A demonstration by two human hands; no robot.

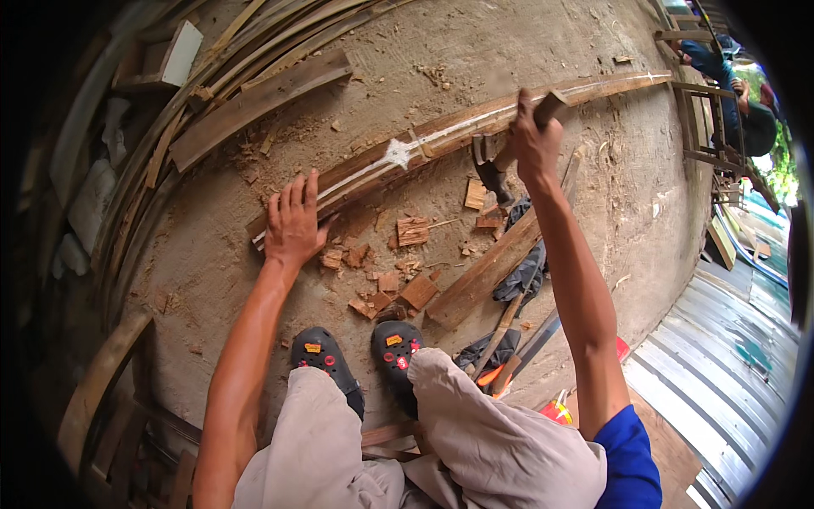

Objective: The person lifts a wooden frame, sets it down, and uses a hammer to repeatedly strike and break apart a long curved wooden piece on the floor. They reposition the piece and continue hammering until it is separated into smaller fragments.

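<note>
A long wooden board (458, 136) with a white painted stripe and a white star shape lies slanting across the ground, from near my left hand to the far right. My left hand (292, 222) rests on its near left end, fingers stretched over the wood and thumb out to the side. Above the board's near edge, my right hand (536, 146) is closed round the handle of a hammer (492, 172). The hammer's dark metal head points toward me, and the handle's butt sticks out past my fingers.
Wood offcuts (413, 231) and shavings litter the ground before my feet. A thick plank (487, 271) lies right of them, beside a handsaw (538, 339) and dark cloth. Long strips (263, 51) are piled at far left. Another person (729, 72) is at far right, near corrugated metal sheets (721, 356).
</note>
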